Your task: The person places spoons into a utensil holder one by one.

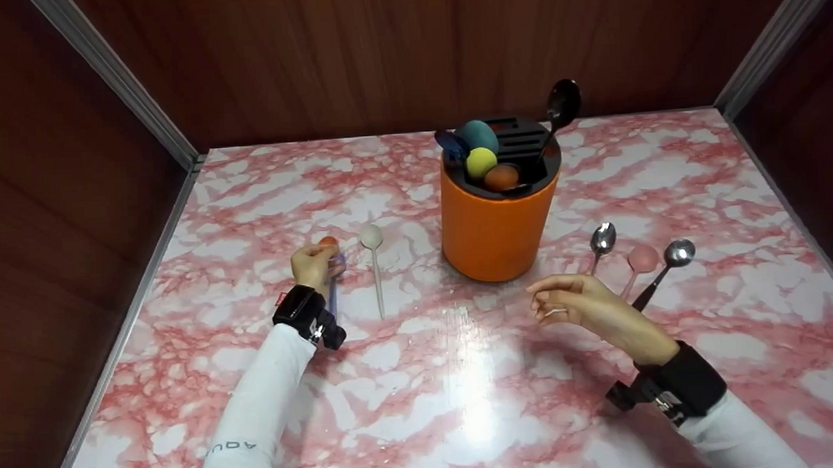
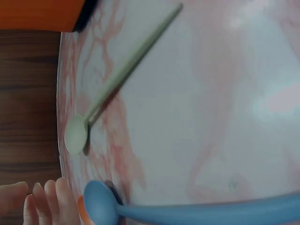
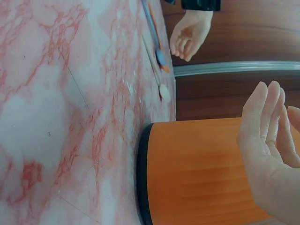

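My left hand (image 1: 314, 267) hovers above a blue spoon (image 2: 101, 202) and an orange spoon (image 1: 328, 241) lying side by side on the left of the table. Its fingers (image 2: 63, 201) are loosely bent near the two bowls and grip nothing. Just right of them lies a cream spoon (image 1: 371, 237), bowl pointing away. My right hand (image 1: 582, 308) hangs loosely curled over the table, holding nothing, in front of an orange utensil holder (image 1: 496, 235). Blue, teal, yellow, orange-brown and black spoons (image 1: 563, 104) stand in the holder's black slotted top.
Right of the holder lie a metal spoon (image 1: 603, 238), a pink spoon (image 1: 642, 259) and a black-handled metal spoon (image 1: 680, 253), handles partly behind the right hand. Brown wood-grain panels (image 1: 383, 62) wall in the marbled table (image 1: 421, 372) at the back and sides.
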A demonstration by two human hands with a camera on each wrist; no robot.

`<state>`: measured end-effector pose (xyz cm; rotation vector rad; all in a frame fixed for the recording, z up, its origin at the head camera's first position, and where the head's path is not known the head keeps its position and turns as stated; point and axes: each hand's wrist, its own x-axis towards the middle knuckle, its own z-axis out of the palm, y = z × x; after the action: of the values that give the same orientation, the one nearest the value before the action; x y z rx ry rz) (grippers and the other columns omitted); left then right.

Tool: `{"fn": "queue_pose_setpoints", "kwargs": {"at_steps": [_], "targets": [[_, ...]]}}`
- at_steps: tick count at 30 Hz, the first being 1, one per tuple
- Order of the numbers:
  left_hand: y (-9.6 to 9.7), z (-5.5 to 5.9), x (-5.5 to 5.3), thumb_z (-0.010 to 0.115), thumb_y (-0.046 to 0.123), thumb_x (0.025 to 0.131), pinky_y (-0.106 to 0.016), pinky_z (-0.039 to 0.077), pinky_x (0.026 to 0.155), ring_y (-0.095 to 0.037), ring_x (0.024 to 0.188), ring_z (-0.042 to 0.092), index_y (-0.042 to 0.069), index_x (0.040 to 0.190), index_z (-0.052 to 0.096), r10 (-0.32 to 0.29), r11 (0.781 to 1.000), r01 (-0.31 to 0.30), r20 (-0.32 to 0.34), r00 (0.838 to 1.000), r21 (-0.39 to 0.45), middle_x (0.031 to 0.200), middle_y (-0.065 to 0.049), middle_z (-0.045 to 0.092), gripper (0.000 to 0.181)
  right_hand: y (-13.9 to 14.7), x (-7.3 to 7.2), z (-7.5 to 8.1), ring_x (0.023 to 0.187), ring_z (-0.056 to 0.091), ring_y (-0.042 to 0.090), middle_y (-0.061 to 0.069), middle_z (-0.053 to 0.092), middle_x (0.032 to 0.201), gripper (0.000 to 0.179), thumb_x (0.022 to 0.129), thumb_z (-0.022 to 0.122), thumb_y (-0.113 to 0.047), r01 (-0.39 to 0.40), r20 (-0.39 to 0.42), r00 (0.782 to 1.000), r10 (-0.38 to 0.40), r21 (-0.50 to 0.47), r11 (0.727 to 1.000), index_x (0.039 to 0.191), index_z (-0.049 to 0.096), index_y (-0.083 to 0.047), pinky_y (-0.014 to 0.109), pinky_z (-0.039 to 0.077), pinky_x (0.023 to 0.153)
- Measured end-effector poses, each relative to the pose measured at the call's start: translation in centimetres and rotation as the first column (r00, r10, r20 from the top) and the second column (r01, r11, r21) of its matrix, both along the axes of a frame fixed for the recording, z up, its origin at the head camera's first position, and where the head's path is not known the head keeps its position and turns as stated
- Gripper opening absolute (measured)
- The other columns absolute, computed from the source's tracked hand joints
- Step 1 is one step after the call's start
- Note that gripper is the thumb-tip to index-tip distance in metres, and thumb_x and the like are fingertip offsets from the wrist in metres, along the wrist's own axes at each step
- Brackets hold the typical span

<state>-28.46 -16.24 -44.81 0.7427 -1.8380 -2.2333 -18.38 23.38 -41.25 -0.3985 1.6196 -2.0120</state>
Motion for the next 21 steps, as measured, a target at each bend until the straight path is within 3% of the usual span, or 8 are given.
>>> {"fn": "queue_pose_setpoints", "kwargs": {"at_steps": [6,9,13,15,19,21], "targets": [[-1.1,-0.8,0.2,0.062,-0.005,0.088,-0.016,0.048,0.04,-0.009,0.045,0.055,-0.014,0.096,0.064,-0.041,0.978,0.05,0.049,0.998,-0.203,0.064,-0.009,0.06,0.012,0.2,0.1,-0.2,0.09,0.063,0.013,0.001,0.066,0.098,0.025,0.102,0.048,-0.004,0.002,0.001,1.0,-0.002,0.012,1.0,0.111,0.07,-0.013,0.03,0.056,0.085],[-1.7,-1.1,0.3,0.063,0.0,0.089,-0.016,0.046,0.037,-0.009,0.042,0.055,-0.012,0.099,0.064,-0.069,0.938,0.092,0.082,0.994,-0.333,0.066,-0.013,0.062,0.016,0.2,0.1,-0.4,0.089,0.064,0.014,0.002,0.067,0.097,0.026,0.101,0.048,-0.003,-0.002,0.01,1.0,0.002,-0.001,1.0,0.111,0.07,-0.013,0.029,0.056,0.084],[-2.2,-1.3,0.3,0.065,0.006,0.087,-0.014,0.041,0.034,-0.006,0.038,0.051,-0.009,0.097,0.066,-0.087,0.855,0.147,0.141,0.986,-0.497,0.062,-0.012,0.063,0.018,0.1,0.1,-0.6,0.088,0.065,0.014,0.002,0.068,0.097,0.027,0.101,0.047,-0.002,-0.008,0.021,1.0,0.008,-0.028,1.0,0.11,0.071,-0.012,0.028,0.056,0.084],[-2.4,-1.3,0.4,0.066,0.007,0.086,-0.013,0.038,0.034,-0.005,0.037,0.048,-0.008,0.095,0.065,-0.096,0.833,0.178,0.181,0.979,-0.524,0.059,-0.009,0.061,0.018,0.1,0.1,-0.6,0.087,0.065,0.014,0.002,0.068,0.096,0.027,0.101,0.048,-0.002,-0.005,0.025,1.0,0.006,-0.033,0.999,0.11,0.071,-0.012,0.028,0.057,0.084],[-2.5,-1.2,0.5,0.067,0.006,0.085,-0.014,0.038,0.033,-0.004,0.036,0.045,-0.006,0.097,0.061,-0.132,0.83,0.251,0.263,0.956,-0.498,0.053,-0.002,0.055,0.018,0.1,0.1,-0.7,0.087,0.065,0.014,0.002,0.068,0.096,0.025,0.101,0.048,-0.001,0.006,0.035,0.999,-0.005,-0.034,0.999,0.11,0.07,-0.01,0.028,0.057,0.083],[-2.5,-1.3,0.5,0.069,0.005,0.083,-0.014,0.039,0.034,-0.005,0.037,0.046,-0.007,0.098,0.061,-0.15,0.819,0.288,0.298,0.943,-0.497,0.053,-0.001,0.055,0.02,0.1,0.2,-0.7,0.087,0.065,0.014,0.002,0.068,0.095,0.024,0.101,0.049,-0.001,0.01,0.041,0.999,-0.008,-0.034,0.999,0.111,0.07,-0.008,0.028,0.057,0.083]]}}
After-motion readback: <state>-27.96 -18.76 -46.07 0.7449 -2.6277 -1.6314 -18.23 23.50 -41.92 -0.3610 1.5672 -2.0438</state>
